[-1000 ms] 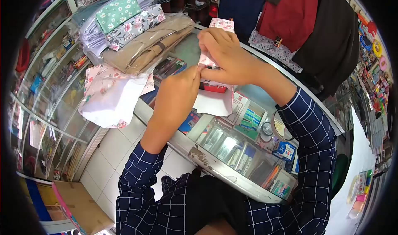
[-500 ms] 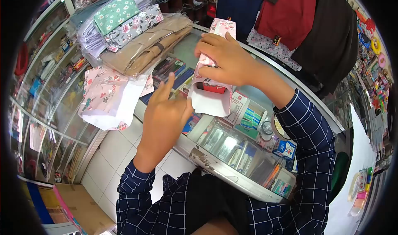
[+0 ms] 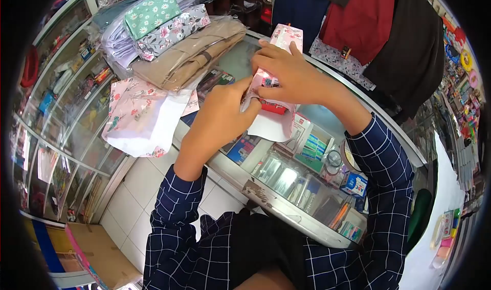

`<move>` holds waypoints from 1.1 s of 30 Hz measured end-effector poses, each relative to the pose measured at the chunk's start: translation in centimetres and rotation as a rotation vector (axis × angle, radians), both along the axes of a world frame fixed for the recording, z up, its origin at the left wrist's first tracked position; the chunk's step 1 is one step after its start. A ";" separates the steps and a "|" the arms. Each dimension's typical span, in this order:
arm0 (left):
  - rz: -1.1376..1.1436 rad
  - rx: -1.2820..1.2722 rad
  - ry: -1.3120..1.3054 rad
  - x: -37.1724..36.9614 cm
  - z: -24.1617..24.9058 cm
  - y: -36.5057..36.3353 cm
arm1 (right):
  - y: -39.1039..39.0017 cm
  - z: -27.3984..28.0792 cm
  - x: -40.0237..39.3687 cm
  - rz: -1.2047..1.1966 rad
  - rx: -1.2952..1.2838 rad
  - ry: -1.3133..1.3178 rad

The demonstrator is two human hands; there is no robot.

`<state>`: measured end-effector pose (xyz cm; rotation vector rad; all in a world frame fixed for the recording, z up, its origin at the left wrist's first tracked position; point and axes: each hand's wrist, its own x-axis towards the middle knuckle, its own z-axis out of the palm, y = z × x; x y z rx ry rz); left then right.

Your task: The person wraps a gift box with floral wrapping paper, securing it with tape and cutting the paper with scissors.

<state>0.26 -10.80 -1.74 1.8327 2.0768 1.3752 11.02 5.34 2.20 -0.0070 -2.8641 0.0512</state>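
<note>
A long box in pink floral wrapping paper (image 3: 288, 33) lies on the glass counter. Its near end is uncovered, and a red part of the box (image 3: 273, 107) shows inside. A loose flap of the wrapping paper (image 3: 271, 127), white side up, hangs out toward me. My right hand (image 3: 289, 77) is closed over the top of the box, thumb and fingers on opposite sides. At the near left edge my left hand (image 3: 222, 113) pinches the paper, its thumb reaching into the opening. The left fingertips are partly hidden behind the paper.
A cut piece of pink floral paper (image 3: 146, 118) hangs over the counter edge at left. Behind it are bagged brown clothes (image 3: 192, 54) and two wrapped boxes, one green (image 3: 152, 14), one grey (image 3: 174, 30). Stationery and a tape roll (image 3: 349, 154) are at right.
My left hand has moved up and right from beside the box and now grips the paper at the open end, its left side bent inward. My right hand still holds the box.
</note>
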 end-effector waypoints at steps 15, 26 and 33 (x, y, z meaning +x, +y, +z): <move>0.000 0.088 -0.143 -0.1 1.0 0.5 | -0.9 -1.4 0.0 -0.097 0.120 0.179; 0.129 0.060 0.263 -0.9 0.1 0.4 | -1.4 -1.2 0.1 -0.141 -0.016 0.193; 0.203 -0.030 0.394 0.5 -0.4 -1.8 | -1.5 -1.1 0.0 -0.159 0.026 0.167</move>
